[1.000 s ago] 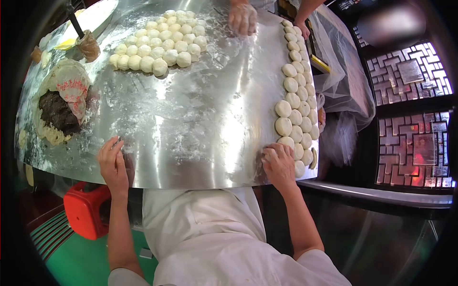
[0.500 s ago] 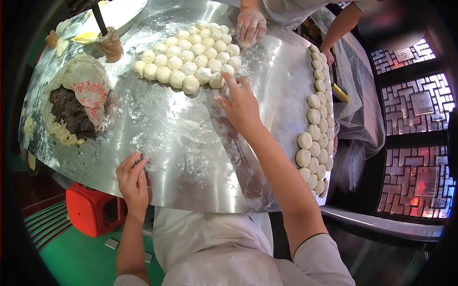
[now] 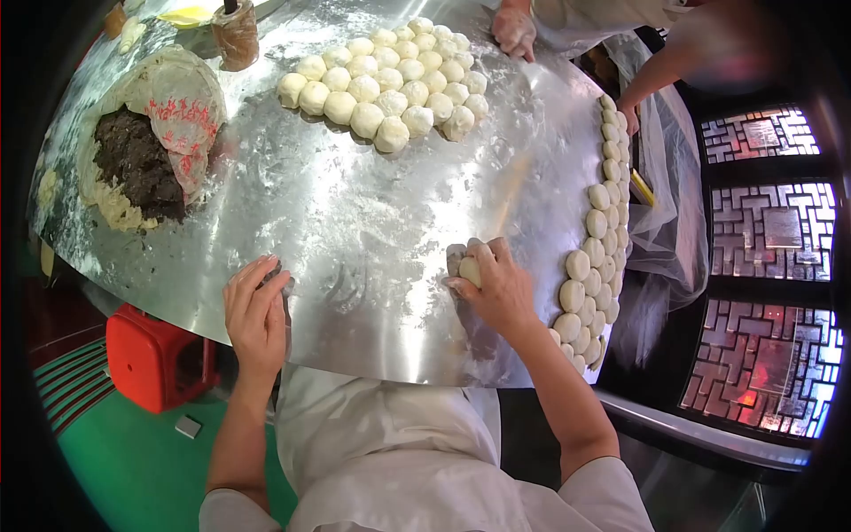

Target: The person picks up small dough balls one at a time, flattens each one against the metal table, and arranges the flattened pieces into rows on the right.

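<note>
My right hand is closed round a pale dough ball, low over the floured metal table. Near the front edge, my left hand is held with curled fingers. Something small and dark shows between its thumb and fingers, too hidden to name. Ahead of both hands sits a tight cluster of round, floured dough balls. Flattened dough rounds run in rows along the table's right edge.
At the left lies a mass of dark filling, partly covered by plastic with red print. Behind it stands a brown container. Another person's floured hand rests at the far side. A red stool is below left.
My right hand has come back from the cluster towards me, taking a dough ball from its near right side. The other person's hand has shifted right. My view has shifted slightly.
</note>
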